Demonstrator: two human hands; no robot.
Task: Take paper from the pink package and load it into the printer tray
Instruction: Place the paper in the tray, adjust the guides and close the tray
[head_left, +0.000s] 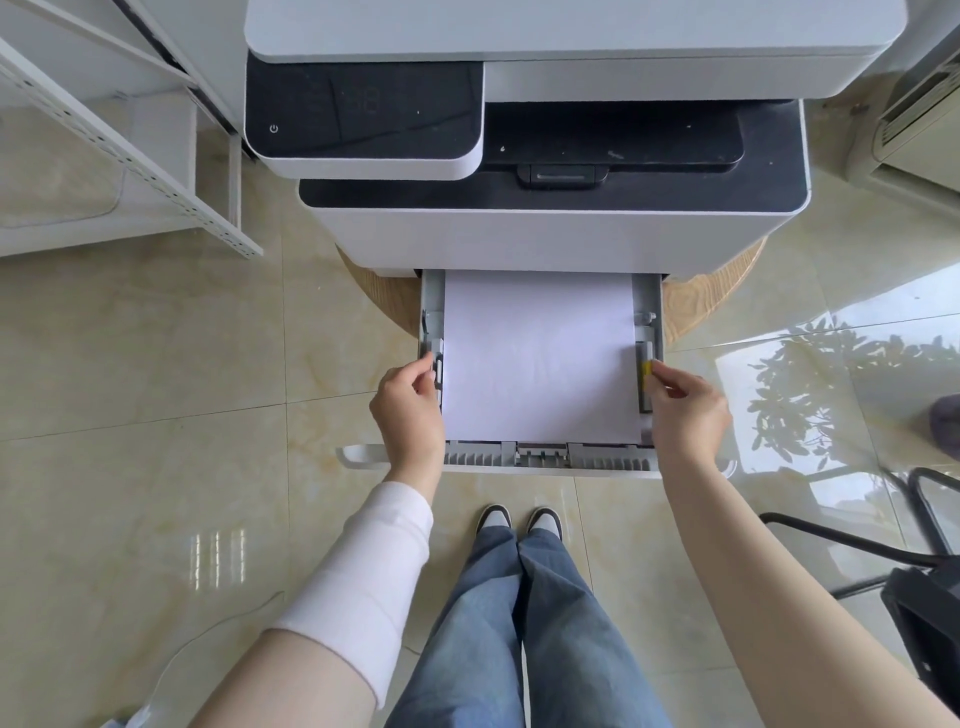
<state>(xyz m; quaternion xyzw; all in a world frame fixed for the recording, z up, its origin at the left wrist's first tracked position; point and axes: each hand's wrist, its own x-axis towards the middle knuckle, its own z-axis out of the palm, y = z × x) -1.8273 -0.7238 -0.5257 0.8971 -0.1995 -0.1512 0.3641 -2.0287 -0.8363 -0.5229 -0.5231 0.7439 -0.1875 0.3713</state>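
The printer's dark control panel (363, 106) carries the only readable marks — a small white power symbol (274, 129) near its lower left corner, and faint dim digits (363, 100) on the display that look like "88", too weak to be sure. No brand name or label is legible anywhere else.

Bright, even daylight fills my view, coming from my right, where the glossy beige marble-tile floor (156, 364) shows window glare and a leafy plant's reflection. A fainter sheen lies on the tiles at lower left. Shadows are soft. The white sheet of paper (540, 358) looks faintly lilac. Focus is sharp; the wide lens bends straight lines at the edges.
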